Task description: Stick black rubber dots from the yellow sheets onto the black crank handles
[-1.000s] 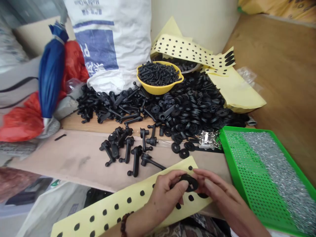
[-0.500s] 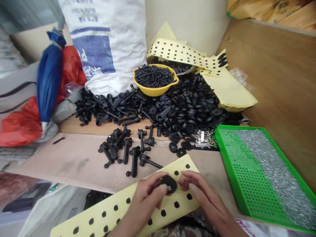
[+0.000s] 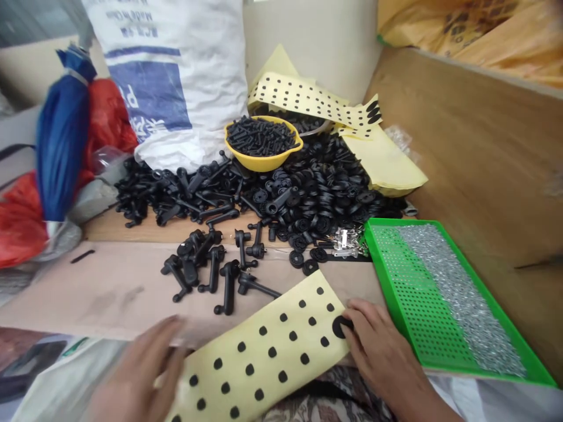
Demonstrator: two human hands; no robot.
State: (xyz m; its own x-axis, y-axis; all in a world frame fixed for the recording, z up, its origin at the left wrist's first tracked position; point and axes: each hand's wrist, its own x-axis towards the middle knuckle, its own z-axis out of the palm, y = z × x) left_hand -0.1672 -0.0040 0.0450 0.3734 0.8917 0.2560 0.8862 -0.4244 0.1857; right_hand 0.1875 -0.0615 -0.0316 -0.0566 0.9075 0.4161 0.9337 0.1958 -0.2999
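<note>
A long yellow sheet (image 3: pixel 259 369) with rows of black dots slants across the near edge of the work surface. At its right end my right hand (image 3: pixel 380 351) pinches a round black disc (image 3: pixel 339 327) between thumb and fingers, over the sheet's edge. My left hand (image 3: pixel 138 375) is by the sheet's lower left end, smeared by motion, its fingers apart and nothing visible in them. Whether it touches the sheet I cannot tell. Just beyond the sheet lie several black crank handles (image 3: pixel 228 287) and a few black ridged wheels (image 3: pixel 310 267).
A green perforated tray (image 3: pixel 396 293) with small silver metal pieces (image 3: pixel 457 293) stands at right. Behind are heaped black wheels (image 3: pixel 338 181), a yellow bowl (image 3: pixel 264 163) of black rods, silver clips (image 3: pixel 347 241), a white sack (image 3: pixel 211 64), stacked yellow sheets (image 3: pixel 387 164) and a blue umbrella (image 3: pixel 64 135).
My left hand has let go of the black disc and moved left, away from it. My right hand now holds the disc at the sheet's right edge. The view has shifted slightly.
</note>
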